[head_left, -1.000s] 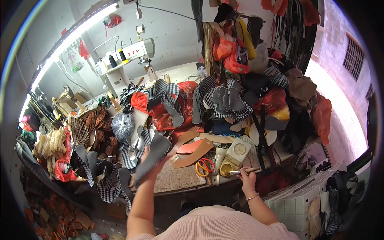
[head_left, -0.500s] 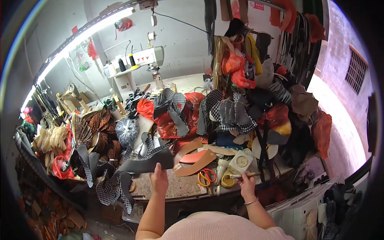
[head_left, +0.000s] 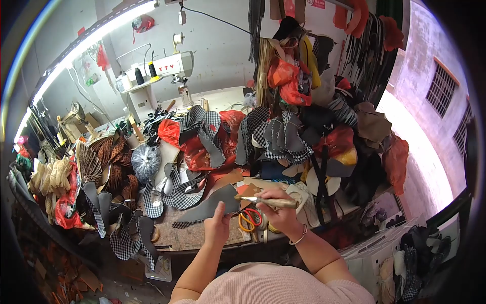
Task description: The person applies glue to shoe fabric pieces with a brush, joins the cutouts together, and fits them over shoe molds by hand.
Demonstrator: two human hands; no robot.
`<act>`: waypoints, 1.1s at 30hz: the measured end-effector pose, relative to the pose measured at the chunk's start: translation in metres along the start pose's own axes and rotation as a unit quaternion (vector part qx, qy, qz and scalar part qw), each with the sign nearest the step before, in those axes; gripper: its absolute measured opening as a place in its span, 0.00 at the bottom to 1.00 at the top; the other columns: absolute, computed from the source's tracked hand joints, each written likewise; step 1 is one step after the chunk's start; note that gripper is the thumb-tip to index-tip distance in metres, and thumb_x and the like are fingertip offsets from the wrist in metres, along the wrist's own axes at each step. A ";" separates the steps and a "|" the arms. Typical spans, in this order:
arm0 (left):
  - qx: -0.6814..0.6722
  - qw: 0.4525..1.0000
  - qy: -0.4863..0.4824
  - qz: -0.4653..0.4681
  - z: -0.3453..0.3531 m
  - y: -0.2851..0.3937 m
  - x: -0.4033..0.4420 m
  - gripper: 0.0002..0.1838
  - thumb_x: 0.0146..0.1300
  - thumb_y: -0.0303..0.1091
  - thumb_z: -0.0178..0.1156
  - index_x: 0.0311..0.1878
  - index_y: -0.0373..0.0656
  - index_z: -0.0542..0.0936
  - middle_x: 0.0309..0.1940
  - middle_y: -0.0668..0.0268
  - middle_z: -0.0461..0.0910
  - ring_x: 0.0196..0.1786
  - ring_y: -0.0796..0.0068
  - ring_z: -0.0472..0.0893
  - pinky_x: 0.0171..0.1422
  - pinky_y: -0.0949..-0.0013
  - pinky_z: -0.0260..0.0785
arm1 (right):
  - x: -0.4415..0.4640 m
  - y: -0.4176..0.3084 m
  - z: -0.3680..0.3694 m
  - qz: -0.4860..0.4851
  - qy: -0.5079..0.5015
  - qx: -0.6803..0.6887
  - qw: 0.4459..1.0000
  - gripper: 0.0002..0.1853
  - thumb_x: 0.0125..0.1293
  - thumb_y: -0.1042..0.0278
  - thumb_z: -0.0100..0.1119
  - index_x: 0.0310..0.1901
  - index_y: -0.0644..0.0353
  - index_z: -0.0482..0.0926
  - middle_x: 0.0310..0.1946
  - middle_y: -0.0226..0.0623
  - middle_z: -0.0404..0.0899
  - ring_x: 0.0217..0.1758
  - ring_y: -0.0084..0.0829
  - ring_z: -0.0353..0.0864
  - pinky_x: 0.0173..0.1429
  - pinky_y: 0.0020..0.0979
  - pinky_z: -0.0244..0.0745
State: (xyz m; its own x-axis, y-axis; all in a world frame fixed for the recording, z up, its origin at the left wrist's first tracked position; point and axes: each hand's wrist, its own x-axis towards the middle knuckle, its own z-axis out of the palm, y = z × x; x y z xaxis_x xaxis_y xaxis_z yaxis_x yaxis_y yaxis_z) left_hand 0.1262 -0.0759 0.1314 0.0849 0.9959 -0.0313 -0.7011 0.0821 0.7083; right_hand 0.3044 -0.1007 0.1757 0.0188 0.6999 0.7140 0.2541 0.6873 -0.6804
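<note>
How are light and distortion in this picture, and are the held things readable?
Head view: the tube light is burnt white, and the pale strip outside glares; head view: lens distortion seems to bow the table, with dark corners; head view: the grey piece in the left hand and the brush in the right hand have readable outlines.

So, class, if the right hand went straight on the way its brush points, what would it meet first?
The brush in the right hand would likely meet the grey piece in the left hand first; its tip looks close, though depth is unclear.
</note>
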 end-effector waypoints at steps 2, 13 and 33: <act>-0.030 0.999 0.003 -0.029 0.000 -0.003 0.001 0.15 0.64 0.29 0.50 0.53 0.37 0.67 0.50 0.58 0.73 0.49 0.66 0.77 0.51 0.65 0.74 | -0.005 0.003 0.003 0.004 -0.005 -0.006 1.000 0.12 0.54 0.74 0.64 0.38 0.62 0.71 0.36 0.41 0.76 0.40 0.33 0.78 0.46 0.29 0.72; -0.083 0.991 0.036 -0.095 0.002 -0.007 -0.005 0.16 0.60 0.22 0.49 0.52 0.36 0.67 0.49 0.57 0.73 0.51 0.64 0.76 0.54 0.62 0.72 | -0.015 0.006 -0.002 0.043 -0.016 -0.029 0.999 0.10 0.55 0.73 0.63 0.37 0.61 0.72 0.34 0.37 0.76 0.32 0.31 0.78 0.36 0.28 0.73; -0.139 0.980 -0.009 -0.142 -0.015 -0.010 -0.013 0.15 0.61 0.21 0.45 0.52 0.33 0.67 0.49 0.53 0.73 0.52 0.61 0.75 0.55 0.63 0.72 | -0.012 0.013 -0.017 0.089 0.116 0.049 0.988 0.09 0.58 0.74 0.61 0.38 0.63 0.71 0.32 0.36 0.73 0.32 0.19 0.73 0.35 0.22 0.70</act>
State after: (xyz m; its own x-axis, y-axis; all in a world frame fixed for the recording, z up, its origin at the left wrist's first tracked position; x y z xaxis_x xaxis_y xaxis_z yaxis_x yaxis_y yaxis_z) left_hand 0.1217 -0.0889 0.1145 0.3151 0.9307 -0.1860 -0.8128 0.3658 0.4534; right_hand 0.3242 -0.1034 0.1615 0.2782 0.7562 0.5923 0.1329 0.5804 -0.8034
